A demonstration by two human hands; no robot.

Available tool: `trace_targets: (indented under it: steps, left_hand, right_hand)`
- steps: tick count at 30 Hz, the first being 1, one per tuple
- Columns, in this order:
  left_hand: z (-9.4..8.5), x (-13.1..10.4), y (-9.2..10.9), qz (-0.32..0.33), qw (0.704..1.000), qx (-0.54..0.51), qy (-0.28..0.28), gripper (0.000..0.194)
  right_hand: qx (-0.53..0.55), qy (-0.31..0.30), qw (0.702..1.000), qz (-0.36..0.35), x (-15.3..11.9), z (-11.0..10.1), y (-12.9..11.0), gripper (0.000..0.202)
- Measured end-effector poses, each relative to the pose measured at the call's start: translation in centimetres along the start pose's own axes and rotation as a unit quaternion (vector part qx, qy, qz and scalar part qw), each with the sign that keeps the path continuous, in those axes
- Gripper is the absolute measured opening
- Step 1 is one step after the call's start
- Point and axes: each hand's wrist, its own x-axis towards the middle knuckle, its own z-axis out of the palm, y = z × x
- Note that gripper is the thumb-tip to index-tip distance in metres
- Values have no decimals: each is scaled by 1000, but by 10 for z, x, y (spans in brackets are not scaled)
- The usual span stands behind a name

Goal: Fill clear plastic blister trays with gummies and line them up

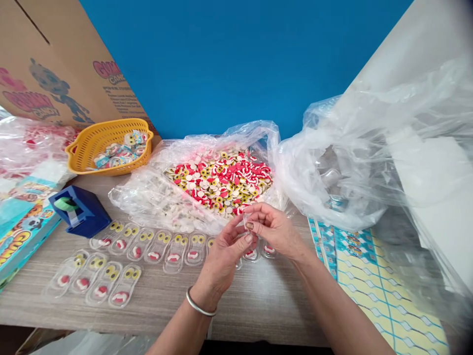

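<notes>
My left hand, with a bangle on its wrist, meets my right hand above the front edge of a plastic bag. Between their closed fingertips is a small clear plastic piece; most of it is hidden by the fingers. Inside the opened bag lies a heap of gummy candies, yellow-eyed discs and red-and-white mouths. Clear plastic trays stand in a row on the table, each with yellow eyes and a red mouth. Several more trays lie nearer at left. My hands partly cover the row's right end.
At left are a blue tape dispenser, a yellow basket of wrapped candies, a printed display box and a large cardboard carton. At right, a crumpled clear bag lies beside printed wrapper sheets. A blue panel rises behind.
</notes>
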Motion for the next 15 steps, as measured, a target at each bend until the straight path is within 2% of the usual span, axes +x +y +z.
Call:
trace_targets:
  steps: [1,3,5,6,9,12,15]
  left_hand:
    - [1,0,4,2,1000,8,0,58]
    - [4,3,16,15,1000,8,4,57]
    - [7,10,32,43,999,-3,14,55]
    - [8,15,39,59,998,-8,21,54]
    - [10,33,53,84,996,-25,34,50]
    - [10,48,51,74,995,-36,56,44]
    - [5,56,41,66,994,-27,81,41]
  right_hand:
    - [-31,7,999,-14,3,-6,2,23]
    - [-141,73,985,-65,13,-22,4,20]
    - [-297,158,934,-119,30,-38,2,17]
    - [-374,176,901,-133,40,-44,0,17]
    - [-556,131,814,-106,68,-49,-7,20]
    - [-665,93,740,-36,84,-39,-9,21]
    - [-706,84,703,-10,90,-33,-3,22]
